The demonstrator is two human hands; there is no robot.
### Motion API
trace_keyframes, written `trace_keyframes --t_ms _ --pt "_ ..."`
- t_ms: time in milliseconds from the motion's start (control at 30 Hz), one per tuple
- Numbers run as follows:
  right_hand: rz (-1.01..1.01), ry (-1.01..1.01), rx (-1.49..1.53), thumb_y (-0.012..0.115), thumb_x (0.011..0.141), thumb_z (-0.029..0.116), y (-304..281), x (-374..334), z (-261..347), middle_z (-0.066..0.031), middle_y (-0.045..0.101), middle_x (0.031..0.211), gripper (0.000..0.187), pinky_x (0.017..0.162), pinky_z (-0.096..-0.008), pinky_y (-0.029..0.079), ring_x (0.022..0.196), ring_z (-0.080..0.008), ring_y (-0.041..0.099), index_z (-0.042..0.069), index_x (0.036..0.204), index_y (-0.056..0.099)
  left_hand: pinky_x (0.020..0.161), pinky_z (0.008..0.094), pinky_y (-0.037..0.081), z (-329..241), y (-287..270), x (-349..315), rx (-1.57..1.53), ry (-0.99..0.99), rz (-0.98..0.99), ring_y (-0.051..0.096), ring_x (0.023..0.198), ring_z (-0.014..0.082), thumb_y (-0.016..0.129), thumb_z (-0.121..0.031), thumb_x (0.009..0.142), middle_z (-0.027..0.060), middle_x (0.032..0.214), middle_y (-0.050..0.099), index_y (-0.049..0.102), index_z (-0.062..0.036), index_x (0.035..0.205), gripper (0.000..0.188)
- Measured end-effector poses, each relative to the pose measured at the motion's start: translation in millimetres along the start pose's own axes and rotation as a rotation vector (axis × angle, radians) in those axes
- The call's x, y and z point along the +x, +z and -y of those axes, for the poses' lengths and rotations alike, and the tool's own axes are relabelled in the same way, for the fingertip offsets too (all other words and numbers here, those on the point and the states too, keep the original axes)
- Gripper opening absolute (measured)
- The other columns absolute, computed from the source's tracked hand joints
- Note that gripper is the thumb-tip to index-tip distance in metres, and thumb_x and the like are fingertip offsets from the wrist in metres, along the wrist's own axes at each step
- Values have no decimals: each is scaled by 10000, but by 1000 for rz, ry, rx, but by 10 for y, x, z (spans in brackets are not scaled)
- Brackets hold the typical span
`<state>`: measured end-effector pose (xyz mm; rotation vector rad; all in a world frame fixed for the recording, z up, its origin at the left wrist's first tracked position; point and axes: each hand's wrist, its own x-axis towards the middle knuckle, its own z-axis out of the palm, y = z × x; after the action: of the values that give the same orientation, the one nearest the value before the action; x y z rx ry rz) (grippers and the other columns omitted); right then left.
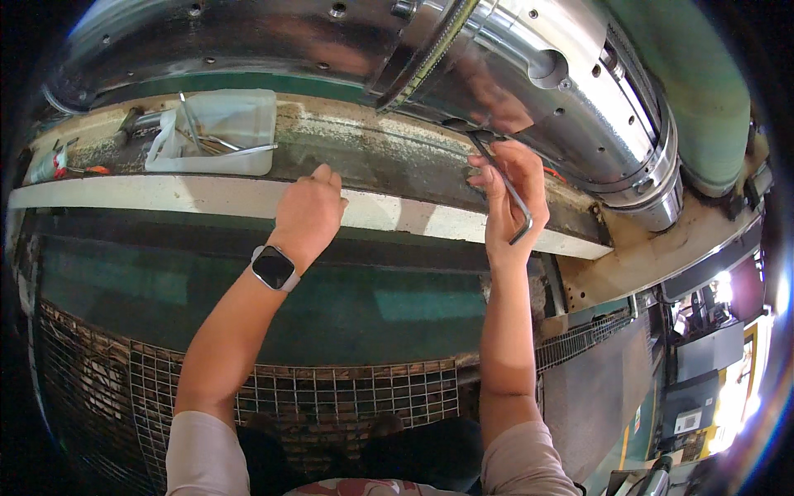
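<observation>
Along the underside of a big shiny metal cylinder, the right hand is raised with its fingers bent, grasping 1 L-shaped hex key between thumb and fingers. The key's long arm slants up and left toward the cylinder's lower edge; its short bent end hangs near the wrist, pointing down and left. Whether the upper tip sits in a hole or only lies in front of one, I cannot tell.

To the left, well apart from the key, the left hand is clenched loosely over the pale front edge of a long dirty ledge — back of the hand upward, fingers curled under. I cannot tell if anything is inside it. On that wrist is 1 watch with a dark square face and a light band.

Farther left on the ledge, a whitish plastic tub holds several thin metal tools, 1 of them leaning up above the rim. Just beyond the tub's left side is a small orange thing, too small to name.

A toothed belt crosses the cylinder, and at right a thick green roller stands beside it. Below the ledge are a green panel and wire mesh.
</observation>
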<state>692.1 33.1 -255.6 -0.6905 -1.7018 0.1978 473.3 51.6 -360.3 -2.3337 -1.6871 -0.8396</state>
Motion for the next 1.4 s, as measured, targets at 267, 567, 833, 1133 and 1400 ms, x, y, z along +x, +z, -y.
trace_keyframes --t_ms 267,567,833,1133,1400 --pt "62 -139 -171 583 812 -47 -50 25 -70 -128 579 980 136 740 -311 496 894 -222 588 7 936 603 605 412 484 17 51 -3 26 13 -9 590 691 332 628 -224 780 154 832 538 547 1 829 245" --pt "-88 -302 -424 709 759 58 33 236 -125 -100 556 796 151 530 -275 443 613 -198 568 28 843 588 602 416 485 -100 -258 70 -211 54 -85 604 725 345 627 -261 814 176 895 556 557 2 908 288" --pt "-190 -286 -261 661 712 38 208 237 -275 -86 509 776 126 497 -304 418 609 -218 530 46 770 549 573 334 473 -1156 -988 417 -639 387 -581 587 687 271 710 -218 740 94 831 546 540 -39 985 348" --pt "-123 54 -231 593 813 149 121 175 -140 -104 548 842 117 622 -346 448 751 -263 571 52 875 573 510 325 450 -1250 -1101 722 -362 544 -642 566 641 236 625 -118 759 77 766 496 487 -47 815 165" --pt "-50 -107 -224 639 712 37 0 216 67 -128 572 964 313 764 -326 460 894 -271 579 28 1014 556 566 329 479 -1101 -1632 955 21 1049 -222 584 722 237 536 -131 753 84 818 526 494 -43 831 125"
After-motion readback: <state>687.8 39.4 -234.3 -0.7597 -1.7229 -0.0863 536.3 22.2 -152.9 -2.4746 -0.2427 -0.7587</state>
